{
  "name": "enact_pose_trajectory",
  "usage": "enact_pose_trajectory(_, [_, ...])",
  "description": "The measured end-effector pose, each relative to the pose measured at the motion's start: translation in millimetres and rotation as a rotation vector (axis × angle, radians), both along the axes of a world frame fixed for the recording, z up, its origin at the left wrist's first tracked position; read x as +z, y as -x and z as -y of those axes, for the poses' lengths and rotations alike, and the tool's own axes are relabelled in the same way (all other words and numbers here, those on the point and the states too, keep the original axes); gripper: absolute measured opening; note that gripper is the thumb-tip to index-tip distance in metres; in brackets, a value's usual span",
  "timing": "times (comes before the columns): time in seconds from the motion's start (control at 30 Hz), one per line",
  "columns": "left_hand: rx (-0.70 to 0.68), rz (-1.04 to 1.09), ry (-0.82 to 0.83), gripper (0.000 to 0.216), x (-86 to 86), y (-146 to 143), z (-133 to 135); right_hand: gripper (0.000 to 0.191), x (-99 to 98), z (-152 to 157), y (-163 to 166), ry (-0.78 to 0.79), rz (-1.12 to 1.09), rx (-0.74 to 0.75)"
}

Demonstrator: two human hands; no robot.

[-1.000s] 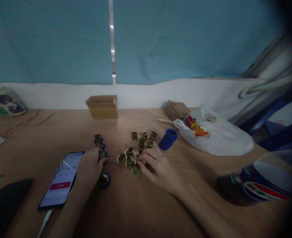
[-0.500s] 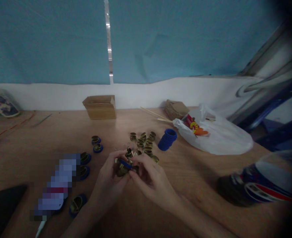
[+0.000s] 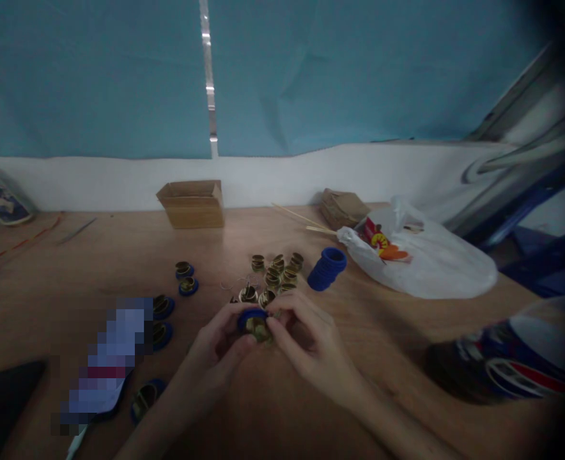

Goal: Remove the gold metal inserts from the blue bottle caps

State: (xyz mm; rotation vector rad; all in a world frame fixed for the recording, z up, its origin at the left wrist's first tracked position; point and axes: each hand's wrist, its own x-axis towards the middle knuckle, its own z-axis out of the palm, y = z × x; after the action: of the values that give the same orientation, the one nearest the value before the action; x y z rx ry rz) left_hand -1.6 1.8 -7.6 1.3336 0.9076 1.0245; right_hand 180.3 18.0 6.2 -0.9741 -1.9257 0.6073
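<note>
In the head view, the left hand (image 3: pixel 215 345) and the right hand (image 3: pixel 311 348) are meeting just above the wooden table (image 3: pixel 119 255), near its front edge. Both are closing narrow around one small part. The left fingers are pinching a blue ring (image 3: pixel 248 315) from below and from the side, while the right fingertips are pressing on the brass piece (image 3: pixel 258 329) sitting inside it. The two-sided pinch seems to be steadying the ring as the brass seats. Just beyond the hands, loose brass pieces (image 3: pixel 275 278) are lying in a heap, and a stack of blue rings (image 3: pixel 327 268) is leaning beside them, probably so both are within easy reach. Brass pieces already ringed in blue (image 3: pixel 186 285) are sitting in a loose line to the left, apart from the heap. A cardboard box (image 3: pixel 192 203) and a plastic bag (image 3: pixel 426 262) are resting farther back.
</note>
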Motion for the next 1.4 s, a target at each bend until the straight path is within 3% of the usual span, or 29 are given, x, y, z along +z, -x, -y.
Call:
enact_pose_trajectory(0.23, [0.076, -0.105, -0.110, 0.024, 3.1, -2.7, -0.8, 0.024, 1.9, 3.0, -1.0, -0.053, -0.025, 0.038])
enact_pose_trajectory(0.5, [0.031, 0.061, -0.051, 0.027, 1.4, -2.0, 0.6, 0.031, 0.3, 6.4, 1.2, -0.072, -0.019, 0.043])
enact_pose_trajectory(0.73, [-0.045, 0.219, -0.012, 0.051, -2.9, -2.8, 0.4, 0.028, -2.1, 6.7, 0.7, -0.175, -0.041, 0.018])
enact_pose_trajectory(1.03, [0.096, 0.090, -0.110, 0.062, -5.3, -7.8, 2.6, 0.031, -10.3, 12.0, 9.8, -0.171, -0.065, -0.028])
enact_pose_trajectory(1.27, [0.111, -0.170, -0.161, 0.067, -9.5, -8.9, 2.9, 0.020, -13.1, 9.1, 5.0, -0.088, 0.015, -0.019])
enact_pose_trajectory(1.4, [0.115, -0.196, -0.188, 0.066, -10.9, -6.7, 3.7, 0.020, -14.2, 8.2, 4.0, -0.078, 0.037, 0.000])
